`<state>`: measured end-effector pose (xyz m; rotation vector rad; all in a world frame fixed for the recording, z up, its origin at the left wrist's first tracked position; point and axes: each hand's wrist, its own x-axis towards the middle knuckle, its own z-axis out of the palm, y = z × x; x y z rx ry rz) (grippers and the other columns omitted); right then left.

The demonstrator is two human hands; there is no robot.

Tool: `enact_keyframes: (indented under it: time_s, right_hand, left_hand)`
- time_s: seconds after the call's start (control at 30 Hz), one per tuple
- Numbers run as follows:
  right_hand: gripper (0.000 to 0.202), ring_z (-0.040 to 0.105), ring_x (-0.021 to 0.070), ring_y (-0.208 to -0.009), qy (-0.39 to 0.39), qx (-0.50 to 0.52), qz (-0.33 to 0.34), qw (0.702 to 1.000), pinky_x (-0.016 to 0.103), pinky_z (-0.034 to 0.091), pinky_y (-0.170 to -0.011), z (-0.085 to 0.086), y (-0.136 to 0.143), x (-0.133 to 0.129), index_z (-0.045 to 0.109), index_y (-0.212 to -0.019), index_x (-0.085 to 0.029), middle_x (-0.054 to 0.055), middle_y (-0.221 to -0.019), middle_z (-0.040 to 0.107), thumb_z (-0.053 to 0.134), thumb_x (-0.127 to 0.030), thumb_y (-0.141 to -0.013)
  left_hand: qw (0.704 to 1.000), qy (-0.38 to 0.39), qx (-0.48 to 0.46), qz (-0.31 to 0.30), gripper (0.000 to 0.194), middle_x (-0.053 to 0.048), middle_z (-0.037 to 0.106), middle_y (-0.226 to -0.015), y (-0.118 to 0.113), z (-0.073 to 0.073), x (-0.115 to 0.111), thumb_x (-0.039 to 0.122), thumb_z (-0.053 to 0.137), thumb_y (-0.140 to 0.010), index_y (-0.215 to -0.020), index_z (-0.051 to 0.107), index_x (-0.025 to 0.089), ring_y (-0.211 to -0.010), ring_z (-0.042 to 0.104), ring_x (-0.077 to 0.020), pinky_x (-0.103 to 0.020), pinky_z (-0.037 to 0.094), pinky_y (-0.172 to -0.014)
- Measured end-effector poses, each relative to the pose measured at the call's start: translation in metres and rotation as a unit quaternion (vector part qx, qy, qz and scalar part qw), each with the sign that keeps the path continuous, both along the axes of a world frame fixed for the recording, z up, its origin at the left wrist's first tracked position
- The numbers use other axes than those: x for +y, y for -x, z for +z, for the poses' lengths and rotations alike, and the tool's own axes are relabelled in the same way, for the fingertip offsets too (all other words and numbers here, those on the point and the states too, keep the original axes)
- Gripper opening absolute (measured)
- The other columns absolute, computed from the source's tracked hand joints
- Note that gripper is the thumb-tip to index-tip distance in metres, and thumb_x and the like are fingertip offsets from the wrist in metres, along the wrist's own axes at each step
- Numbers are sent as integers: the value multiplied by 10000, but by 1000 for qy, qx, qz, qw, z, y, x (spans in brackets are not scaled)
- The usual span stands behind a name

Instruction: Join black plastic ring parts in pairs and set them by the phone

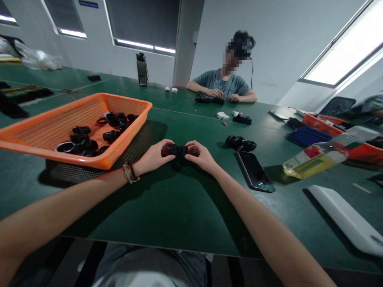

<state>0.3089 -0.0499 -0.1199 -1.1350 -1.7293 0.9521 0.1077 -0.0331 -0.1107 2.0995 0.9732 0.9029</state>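
The left hand and right hand hold a black part over the green table. An orange basket stands to the left.

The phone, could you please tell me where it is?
In the head view, the phone lies on the table, right of the right hand, just below the black rounded parts and left of the bottle.

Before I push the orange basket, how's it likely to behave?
The orange basket probably slides rather than tips, being wide and low. Its perforated walls hold their shape, so I'd expect it fairly stiff. The loose black parts inside may shift or roll, since several look rounded.
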Motion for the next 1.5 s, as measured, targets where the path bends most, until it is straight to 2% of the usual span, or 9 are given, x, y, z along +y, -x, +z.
enact_keyframes:
  time_s: [0.53,0.83,1.13,1.5]
  right_hand:
    - [263,583,138,-723,-27,-30,4,999,259,403,-610,4,2,-5,517,-916,-212,-16,-776,606,610,-269,-677]
    - [272,581,136,-713,-25,-27,4,999,257,399,-606,2,2,-4,526,-915,-206,-14,-764,605,619,-278,-670]
    - [313,599,137,-719,-35,-38,23,998,250,424,-598,2,1,-4,508,-932,-204,-13,-760,615,610,-196,-636]
    - [312,610,142,-739,-34,-46,26,998,261,433,-622,2,1,-4,520,-946,-198,-6,-776,628,614,-202,-648]
  left_hand:
    - [1000,6,0,-27,351,-51,620,-912,1,0,0,255,602,-711,-1031,500,155,-804,623,-174,-335,512,-748]
    - [999,4,-2,-32,418,-79,619,-1018,1,0,0,238,606,-705,-1105,523,148,-816,615,-167,-329,509,-762]
    - [1000,-3,14,-22,412,-82,619,-1009,1,2,-1,246,602,-713,-1103,529,135,-802,610,-165,-317,508,-738]
    - [1000,-12,10,-24,401,-77,620,-1008,2,-2,1,260,602,-716,-1096,530,152,-800,611,-161,-321,511,-739]
